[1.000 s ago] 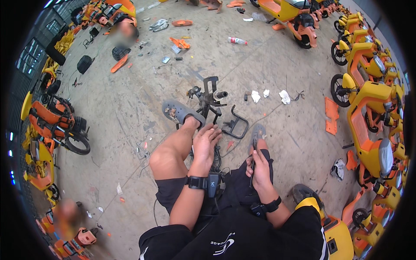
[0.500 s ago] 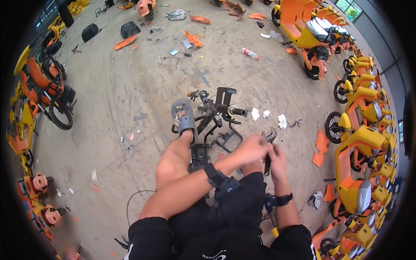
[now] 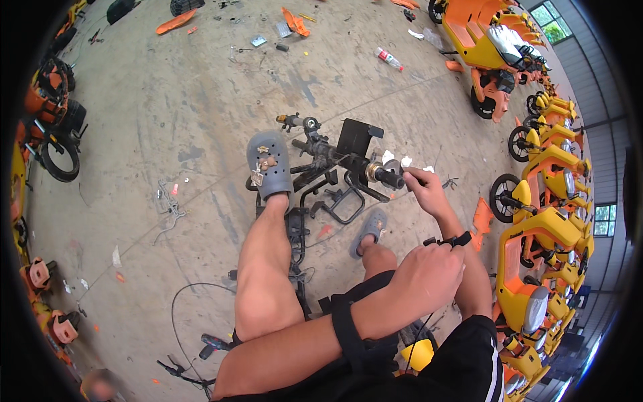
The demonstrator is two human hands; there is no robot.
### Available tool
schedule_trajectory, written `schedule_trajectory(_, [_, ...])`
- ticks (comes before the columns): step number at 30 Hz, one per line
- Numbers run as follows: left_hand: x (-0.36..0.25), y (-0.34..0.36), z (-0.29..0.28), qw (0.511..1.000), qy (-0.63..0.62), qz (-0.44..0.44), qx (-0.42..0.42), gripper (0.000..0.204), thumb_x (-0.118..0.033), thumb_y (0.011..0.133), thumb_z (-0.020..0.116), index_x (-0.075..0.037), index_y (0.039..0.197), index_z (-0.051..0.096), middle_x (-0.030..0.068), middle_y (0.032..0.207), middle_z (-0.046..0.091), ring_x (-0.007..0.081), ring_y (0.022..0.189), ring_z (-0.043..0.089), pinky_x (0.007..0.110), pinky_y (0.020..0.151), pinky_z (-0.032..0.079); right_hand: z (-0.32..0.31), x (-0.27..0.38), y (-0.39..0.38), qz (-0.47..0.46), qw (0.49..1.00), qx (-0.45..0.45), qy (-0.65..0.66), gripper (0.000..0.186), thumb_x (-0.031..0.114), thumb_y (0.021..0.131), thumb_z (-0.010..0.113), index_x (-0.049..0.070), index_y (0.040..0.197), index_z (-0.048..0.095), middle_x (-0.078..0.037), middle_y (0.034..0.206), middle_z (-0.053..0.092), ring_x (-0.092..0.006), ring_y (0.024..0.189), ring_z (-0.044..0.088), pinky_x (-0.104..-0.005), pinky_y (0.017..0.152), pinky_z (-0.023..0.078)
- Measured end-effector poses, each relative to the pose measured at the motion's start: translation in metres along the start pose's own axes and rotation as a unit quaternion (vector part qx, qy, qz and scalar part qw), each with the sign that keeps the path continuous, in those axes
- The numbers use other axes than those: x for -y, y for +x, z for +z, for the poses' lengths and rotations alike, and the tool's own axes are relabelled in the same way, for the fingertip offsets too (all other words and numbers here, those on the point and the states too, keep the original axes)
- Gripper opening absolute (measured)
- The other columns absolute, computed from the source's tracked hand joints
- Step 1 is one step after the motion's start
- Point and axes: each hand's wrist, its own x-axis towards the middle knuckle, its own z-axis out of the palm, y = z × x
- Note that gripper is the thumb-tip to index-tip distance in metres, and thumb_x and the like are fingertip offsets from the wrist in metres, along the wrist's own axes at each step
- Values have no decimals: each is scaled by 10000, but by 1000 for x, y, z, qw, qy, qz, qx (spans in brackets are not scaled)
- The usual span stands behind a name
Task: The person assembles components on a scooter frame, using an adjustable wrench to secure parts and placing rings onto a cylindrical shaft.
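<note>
A stripped black scooter frame [image 3: 320, 155] lies on the floor in front of me, under my left foot in its grey clog [image 3: 269, 157]. My right hand [image 3: 425, 191] is at the frame's tube end [image 3: 390, 177], its fingers pinched on a small round greyish piece [image 3: 406, 162] beside the tube. A brass-coloured ring [image 3: 373, 171] sits around that tube. My left hand [image 3: 432, 278] is closed near my right wrist, its back toward me; what it may hold is hidden. The wrench seen earlier cannot be made out.
Yellow-orange scooters [image 3: 536, 261] stand in rows on the right. A plastic bottle [image 3: 389, 59] and orange panels [image 3: 295, 22] lie ahead on the floor. A power drill [image 3: 213, 345] and a cable [image 3: 175, 301] are at lower left. A dark scooter [image 3: 57, 127] stands far left.
My hands, together on an adjustable wrench before, are now apart. The right has moved forward to the tube end; the left has come back toward me. My view has shifted nearer the frame.
</note>
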Motion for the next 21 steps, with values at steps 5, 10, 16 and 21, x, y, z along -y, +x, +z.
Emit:
schedule_trajectory(5, [3,-4,3,1000,22,20,-1,158,-240,864,574,-104,802,624,32,703,641,234,661,656,560,651,401,-11,17,19,-48,995,47,-76,263,193,896,618,-10,1054,674,-142,811,680,-172,678,585,-308,637,456])
schedule_trajectory(10, [5,-6,3,998,46,39,2,156,-231,847,589,-90,790,624,36,695,649,232,637,650,558,679,395,-25,27,38,-41,988,99,-110,263,201,880,630,4,1046,684,-165,846,686,-219,713,606,-336,681,470])
schedule_trajectory(16, [9,-5,7,998,31,58,-12,153,-213,840,600,-80,765,604,53,655,618,274,591,605,535,717,381,-33,38,46,-89,970,100,-202,259,225,872,623,38,1034,699,-175,839,681,-278,719,622,-356,681,472])
schedule_trajectory(21, [3,-3,-5,997,-7,59,50,100,-92,820,558,2,786,556,168,715,603,338,705,632,441,652,508,-32,43,41,-159,953,80,-246,257,227,874,620,50,1042,697,-178,866,683,-309,768,637,-371,721,478])
